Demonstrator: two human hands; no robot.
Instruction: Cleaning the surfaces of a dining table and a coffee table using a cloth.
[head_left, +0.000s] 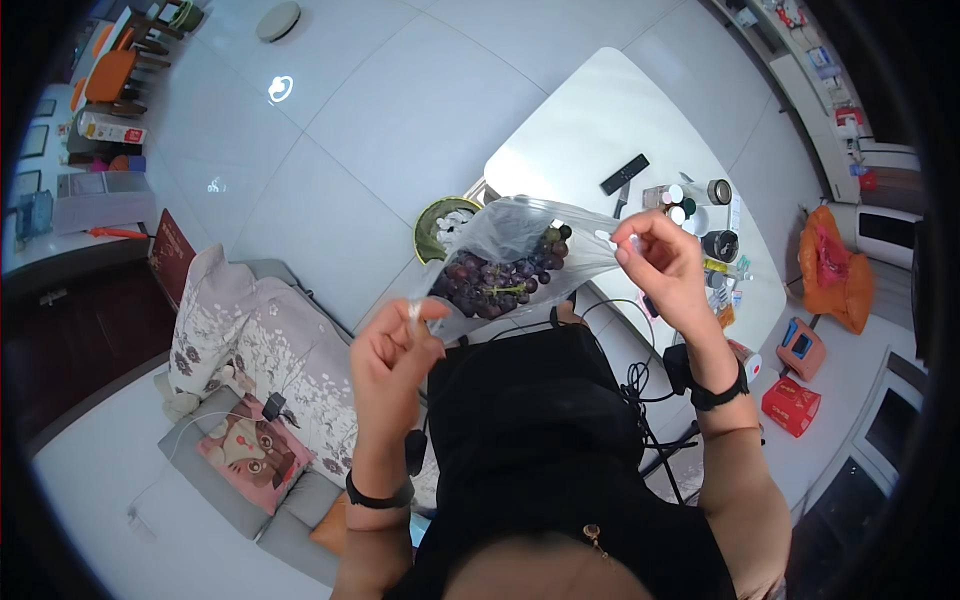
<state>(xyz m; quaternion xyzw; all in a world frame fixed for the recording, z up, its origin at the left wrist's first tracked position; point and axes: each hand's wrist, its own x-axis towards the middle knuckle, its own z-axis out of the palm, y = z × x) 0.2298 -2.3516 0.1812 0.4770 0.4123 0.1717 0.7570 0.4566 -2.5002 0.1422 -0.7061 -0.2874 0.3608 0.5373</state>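
Observation:
A clear plastic bag (517, 225) hangs stretched between both hands, in front of the body. Dark purple grapes (487, 281) on a green stem lie inside it, with a few greener ones near the right end. My left hand (397, 349) pinches the bag's left end between thumb and forefinger. At the other end, my right hand (660, 259) grips the gathered plastic with thumb and fingertips. Behind the bag, partly covered by it, stands a green bin (429, 229) with white crumpled matter in it.
A white table (555, 127) holds a black remote control (624, 175), a knife (622, 201), jars and cups. Black cables (637, 379) hang near my right forearm. On the left is a sofa with a floral cover (285, 322) and a pink cushion (255, 457).

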